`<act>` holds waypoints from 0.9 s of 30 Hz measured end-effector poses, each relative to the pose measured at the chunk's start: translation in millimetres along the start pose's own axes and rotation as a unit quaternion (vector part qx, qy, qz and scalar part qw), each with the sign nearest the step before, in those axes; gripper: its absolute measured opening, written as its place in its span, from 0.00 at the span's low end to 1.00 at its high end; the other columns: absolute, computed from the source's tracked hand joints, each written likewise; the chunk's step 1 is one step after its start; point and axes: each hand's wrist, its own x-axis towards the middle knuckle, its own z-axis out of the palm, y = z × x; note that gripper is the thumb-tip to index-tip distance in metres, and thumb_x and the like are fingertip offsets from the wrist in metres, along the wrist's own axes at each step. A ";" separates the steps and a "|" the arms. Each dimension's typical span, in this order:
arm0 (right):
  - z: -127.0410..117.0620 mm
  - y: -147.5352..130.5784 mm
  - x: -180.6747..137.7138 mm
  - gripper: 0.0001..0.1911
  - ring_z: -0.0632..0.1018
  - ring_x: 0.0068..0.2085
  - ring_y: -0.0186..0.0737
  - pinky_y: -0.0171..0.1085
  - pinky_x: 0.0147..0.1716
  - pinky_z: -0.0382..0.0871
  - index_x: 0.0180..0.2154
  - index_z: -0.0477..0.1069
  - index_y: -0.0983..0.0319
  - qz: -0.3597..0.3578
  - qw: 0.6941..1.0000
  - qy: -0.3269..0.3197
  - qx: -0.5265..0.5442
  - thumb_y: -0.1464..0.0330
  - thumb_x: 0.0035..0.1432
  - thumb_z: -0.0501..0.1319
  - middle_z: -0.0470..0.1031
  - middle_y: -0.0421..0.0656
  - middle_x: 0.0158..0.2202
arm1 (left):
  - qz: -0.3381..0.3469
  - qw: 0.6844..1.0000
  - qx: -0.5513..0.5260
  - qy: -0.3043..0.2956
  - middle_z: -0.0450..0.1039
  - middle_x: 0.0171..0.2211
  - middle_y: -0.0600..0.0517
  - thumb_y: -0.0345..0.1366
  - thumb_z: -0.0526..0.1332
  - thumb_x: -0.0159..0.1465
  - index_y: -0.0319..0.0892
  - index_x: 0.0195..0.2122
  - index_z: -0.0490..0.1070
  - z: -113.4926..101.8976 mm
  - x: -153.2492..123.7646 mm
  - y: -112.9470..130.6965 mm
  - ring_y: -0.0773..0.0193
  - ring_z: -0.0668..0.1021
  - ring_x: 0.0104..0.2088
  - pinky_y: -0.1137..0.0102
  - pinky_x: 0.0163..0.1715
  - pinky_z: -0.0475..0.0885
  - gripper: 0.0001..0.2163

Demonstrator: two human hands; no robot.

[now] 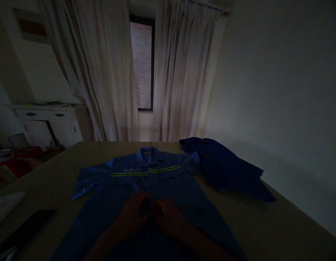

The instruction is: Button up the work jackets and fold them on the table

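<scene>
A blue short-sleeved work shirt (189,195) lies spread out face up, its collar pointing away from me. Yellow-green double stripes and white lettering cross its chest, above two pocket flaps. Over the middle of its front opening, my left hand (135,208) curls with thumb and fingers bent together on the fabric. Close beside it, my right hand (168,215) pinches at the same front edge, its fingertips almost meeting the left ones. Dim light hides the fingertips and any button between them.
A darker blue garment (224,166) lies crumpled at the right of the table (254,224), touching the shirt's sleeve. A black phone (26,230) and a white item (7,204) lie at the left. Behind stand a white cabinet (52,125), curtains (108,72) and a window (142,65).
</scene>
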 end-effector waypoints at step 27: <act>0.6 9.6 16.9 0.05 0.78 0.37 0.39 0.32 0.34 0.65 0.35 0.79 0.62 0.098 0.986 0.013 0.134 0.70 0.57 0.64 0.80 0.39 0.33 | 0.009 0.998 0.060 -0.018 0.76 0.41 0.51 0.37 0.61 0.66 0.45 0.38 0.73 6.8 -0.6 12.5 0.59 0.77 0.43 0.67 0.44 0.67 0.03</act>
